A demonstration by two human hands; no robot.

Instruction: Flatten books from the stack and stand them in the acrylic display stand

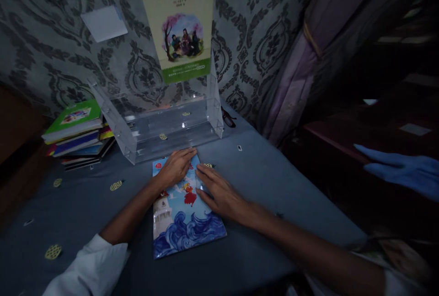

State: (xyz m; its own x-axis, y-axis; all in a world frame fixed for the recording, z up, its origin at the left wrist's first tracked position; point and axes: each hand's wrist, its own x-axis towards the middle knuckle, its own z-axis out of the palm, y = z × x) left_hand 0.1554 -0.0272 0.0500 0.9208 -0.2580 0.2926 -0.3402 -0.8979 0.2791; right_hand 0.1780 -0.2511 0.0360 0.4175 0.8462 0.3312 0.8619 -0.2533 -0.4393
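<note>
A picture book (188, 236) with blue waves and a small red-dressed figure on its glossy cover lies flat on the table. My left hand (176, 167) rests palm down across its upper part, fingers stretched toward the top right corner. At the book's right edge is my right hand (221, 195), its fingers straight, the tips touching the cover near the edge. Neither hand grips anything. Just beyond the book stands a clear plastic rack (171, 127) with tiers. A green and cream book (187, 6) stands upright at its back, showing a Chinese title.
Several books are stacked (77, 124) left of the rack, a green one on top. Dark glasses (228, 118) lie behind its right side. A white card (105, 24) is against the patterned wall. A purple curtain (291, 72) hangs right; a blue glove-like shape (406, 170) is beyond the table (274, 172).
</note>
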